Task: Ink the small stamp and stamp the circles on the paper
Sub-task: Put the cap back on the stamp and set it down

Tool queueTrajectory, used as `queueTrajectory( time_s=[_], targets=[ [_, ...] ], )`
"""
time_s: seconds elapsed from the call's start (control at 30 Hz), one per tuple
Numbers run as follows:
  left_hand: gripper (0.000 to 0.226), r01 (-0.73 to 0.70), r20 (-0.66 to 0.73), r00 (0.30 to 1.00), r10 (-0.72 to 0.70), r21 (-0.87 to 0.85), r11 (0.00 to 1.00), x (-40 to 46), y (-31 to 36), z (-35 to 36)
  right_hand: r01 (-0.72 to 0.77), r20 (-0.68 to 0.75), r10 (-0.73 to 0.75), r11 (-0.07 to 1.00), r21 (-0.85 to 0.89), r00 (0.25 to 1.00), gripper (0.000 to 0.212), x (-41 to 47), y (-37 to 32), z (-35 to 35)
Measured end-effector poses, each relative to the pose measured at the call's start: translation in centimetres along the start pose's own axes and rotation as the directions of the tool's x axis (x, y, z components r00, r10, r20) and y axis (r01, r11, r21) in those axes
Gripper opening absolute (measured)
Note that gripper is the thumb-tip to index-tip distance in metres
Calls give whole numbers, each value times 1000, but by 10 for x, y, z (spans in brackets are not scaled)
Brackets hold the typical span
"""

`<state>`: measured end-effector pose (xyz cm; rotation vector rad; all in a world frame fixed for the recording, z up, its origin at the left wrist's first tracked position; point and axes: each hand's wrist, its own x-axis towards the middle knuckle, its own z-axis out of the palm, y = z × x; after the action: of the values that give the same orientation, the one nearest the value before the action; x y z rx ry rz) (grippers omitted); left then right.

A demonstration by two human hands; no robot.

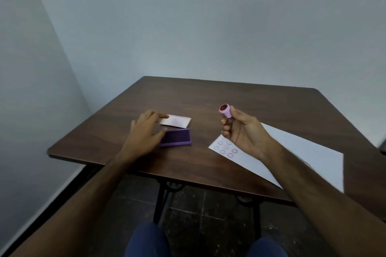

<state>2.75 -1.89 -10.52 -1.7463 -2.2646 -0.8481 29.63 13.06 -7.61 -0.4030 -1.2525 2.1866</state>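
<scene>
Plain pale grey-blue walls (188,16) meeting in a corner at left, with a dark skirting strip (48,200) below. Dark brown wooden table (208,98) on black metal legs (158,202). Dark tiled floor (208,225) under soft, even light.

Lighting: dim, even, casting soft shadows on the table (208,98).
Focus: blurring slightly throughout.
Edges: wide-angle distortion bending the wall (31,69) lines.

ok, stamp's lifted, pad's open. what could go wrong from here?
1. The right hand holds the small stamp with its inked face turned up; turning it over above the paper could leave a stray mark.
2. The left hand touches the open ink pad at one edge only; pressing the stamp in could slide the pad.
3. The printed circles are small, so prints may land off-centre.
</scene>
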Motion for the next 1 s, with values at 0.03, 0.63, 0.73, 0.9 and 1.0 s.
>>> queueTrajectory(
  time_s=[0.03,0.63,0.73,0.9,1.0],
  targets=[
    [40,90,5,996,-90,48,995,-6,-13,-4,-10,1,10,1000,-19,1000,23,7,6,8],
    [15,185,-76,973,-220,-318,930,-9,-37,-9,-33,86,43,993,-110,995,24,56,44,61],
    [20,50,-170,976,-140,-448,893,-17,-17,-11,-8,119,28,986,-169,993,24,55,45,69],
    [26,-21,-219,968,-125,-562,827,-19,7,-15,63,146,-18,947,-314,989,29,50,45,82],
    [27,-24,-212,970,-115,-561,828,-19,12,-15,110,134,-60,904,-413,989,22,48,44,86]
  ],
)
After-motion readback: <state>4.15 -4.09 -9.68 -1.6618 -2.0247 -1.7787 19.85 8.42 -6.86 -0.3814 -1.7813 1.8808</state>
